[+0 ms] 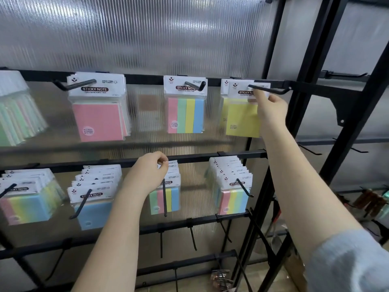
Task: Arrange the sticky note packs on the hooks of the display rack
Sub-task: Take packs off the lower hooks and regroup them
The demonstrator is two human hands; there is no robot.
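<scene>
My right hand point(270, 109) pinches the top right of a yellow sticky note pack point(242, 119) that hangs on the top-right hook point(269, 89); another yellow pack hangs behind it. My left hand point(150, 172) grips the header cards of striped packs point(166, 199) on the middle hook of the second rail. On the top rail also hang pink packs point(99, 121) and a four-colour striped pack point(186, 115).
The black display rack point(252, 153) has ribbed translucent panels behind it. More packs hang at the left point(16, 114), lower left point(27, 205), as blue packs point(94, 211) and striped packs point(232, 197). Bare hooks point(192, 237) stick out below. A black frame point(357, 114) stands at the right.
</scene>
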